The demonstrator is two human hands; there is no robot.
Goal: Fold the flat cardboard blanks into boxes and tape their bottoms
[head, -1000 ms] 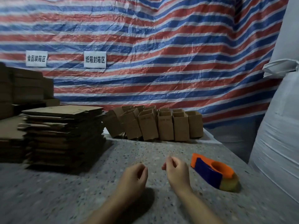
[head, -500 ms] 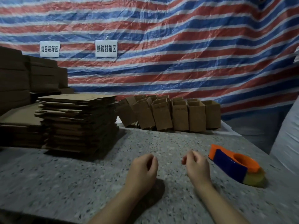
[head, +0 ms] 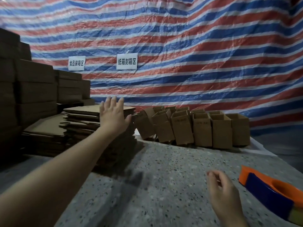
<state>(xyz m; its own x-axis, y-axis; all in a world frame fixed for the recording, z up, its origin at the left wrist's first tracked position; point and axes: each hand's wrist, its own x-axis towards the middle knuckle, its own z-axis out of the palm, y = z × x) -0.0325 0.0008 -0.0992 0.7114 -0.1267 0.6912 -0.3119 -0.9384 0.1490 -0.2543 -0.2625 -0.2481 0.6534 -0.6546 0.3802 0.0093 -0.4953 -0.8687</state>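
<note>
A tall stack of flat cardboard blanks [head: 82, 122] stands on the speckled table [head: 164, 177] at the left. My left hand [head: 113, 117] is stretched out over the stack's right end with its fingers spread and straight, holding nothing. My right hand [head: 221, 192] hovers low at the right with loosely curled fingers, empty. An orange and blue tape dispenser [head: 270, 190] lies on the table just right of that hand. Several folded open-topped boxes [head: 201, 128] stand in rows at the back of the table, the left ones leaning.
More flat cardboard [head: 41, 130] lies left of the stack, with taller dark piles of cartons [head: 32, 89] behind. A red, white and blue striped tarp [head: 196, 54] with two white signs closes off the back. The table edge drops off at the far right.
My left arm has reached forward from near the right hand to the top of the blank stack, and its fingers have opened. The right hand stayed put.
</note>
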